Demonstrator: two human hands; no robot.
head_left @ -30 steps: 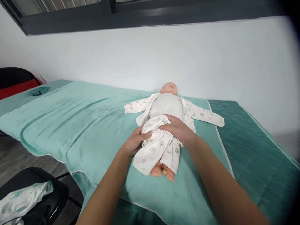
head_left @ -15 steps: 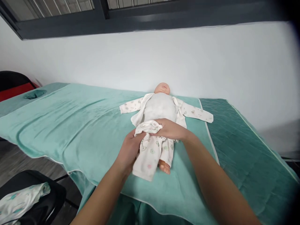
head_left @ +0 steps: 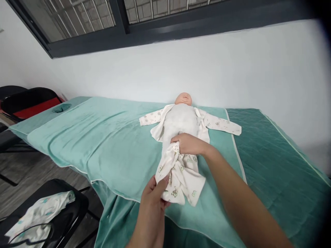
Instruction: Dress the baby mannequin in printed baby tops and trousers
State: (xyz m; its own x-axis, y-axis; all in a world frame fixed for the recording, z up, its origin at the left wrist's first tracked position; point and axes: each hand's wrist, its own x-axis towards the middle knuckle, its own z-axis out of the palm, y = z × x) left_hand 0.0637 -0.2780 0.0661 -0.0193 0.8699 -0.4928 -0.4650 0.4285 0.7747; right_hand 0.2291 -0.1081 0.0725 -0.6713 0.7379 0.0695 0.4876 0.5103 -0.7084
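Note:
A baby doll (head_left: 181, 119) lies on its back with its head toward the wall. Its soft grey-white body shows between the sides of an open white printed jacket (head_left: 221, 124), whose sleeves spread out to both sides. White printed baby pants (head_left: 184, 179) lie bunched over the doll's legs; its feet are hidden. My right hand (head_left: 190, 143) is closed on the gathered waist part of the pants, next to the doll's lower belly. Lower down, my left hand (head_left: 155, 196) pinches the left edge of the pants between thumb and fingers.
Beneath the doll, a light green sheet (head_left: 116, 137) covers a long bed, with a darker green cover (head_left: 271, 155) at the right. Behind is a white wall (head_left: 155, 75) under a window. A black chair (head_left: 69, 213) at lower left holds a folded printed cloth (head_left: 46, 212).
My left hand has moved down from the waist to the lower left edge of the pants. The pants hang differently, and the doll's foot is now covered. The view has shifted left.

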